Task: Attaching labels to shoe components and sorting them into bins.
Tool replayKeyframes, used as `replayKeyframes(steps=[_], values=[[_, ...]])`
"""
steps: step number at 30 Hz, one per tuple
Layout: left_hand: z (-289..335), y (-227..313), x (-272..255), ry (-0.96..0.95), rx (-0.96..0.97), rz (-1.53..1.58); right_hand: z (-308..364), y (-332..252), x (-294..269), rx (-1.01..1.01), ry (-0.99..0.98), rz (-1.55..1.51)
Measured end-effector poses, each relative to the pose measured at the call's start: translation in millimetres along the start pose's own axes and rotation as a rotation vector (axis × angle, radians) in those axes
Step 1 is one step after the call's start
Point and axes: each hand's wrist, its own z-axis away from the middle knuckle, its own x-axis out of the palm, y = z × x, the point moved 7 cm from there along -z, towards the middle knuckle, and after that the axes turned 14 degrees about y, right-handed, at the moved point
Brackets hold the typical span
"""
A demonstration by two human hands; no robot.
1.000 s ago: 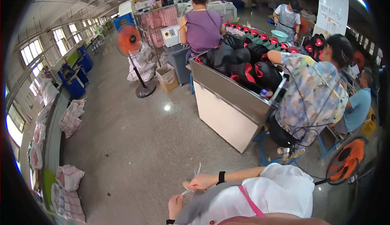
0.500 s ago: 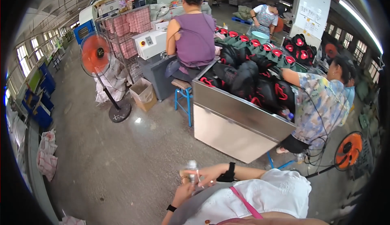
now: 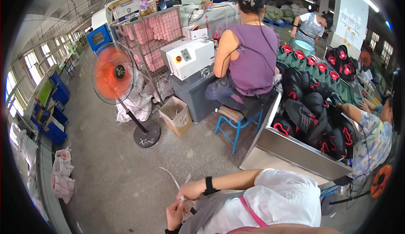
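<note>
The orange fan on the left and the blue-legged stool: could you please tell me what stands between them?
In the head view, an open cardboard box with a pale liner stands between the fan and the stool, next to a grey cabinet.

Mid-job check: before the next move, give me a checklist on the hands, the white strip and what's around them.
1. Right hand gripping the white strip: ok, fingers closed on it.
2. Left hand in position: ok, close beside the right, fingertips at the strip.
3. Strip knotted or fastened: cannot tell, too small between the fingers.
4. Strip's ends under control: not ok, one end sticks up loose beyond the right hand.
5. Hands apart from the person in purple: ok, that person sits facing away.
6. Spare room in the metal-sided bin: not ok, black-and-red items are heaped in it.
</note>
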Motion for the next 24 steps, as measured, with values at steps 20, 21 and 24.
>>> replayKeyframes(steps=[20,21,24], values=[[-452.5,128.3,114.2,-0.666,0.225,-0.169,-72.3,216.3,-327.6,0.196,0.888,-0.132],[-459.0,128.0,132.5,-0.761,0.159,-0.17,-68.5,232.9,-333.6,0.267,0.951,-0.399],[-490.7,115.0,175.5,-0.764,0.066,-0.066,-54.0,265.3,-382.6,0.352,1.073,-0.695]])
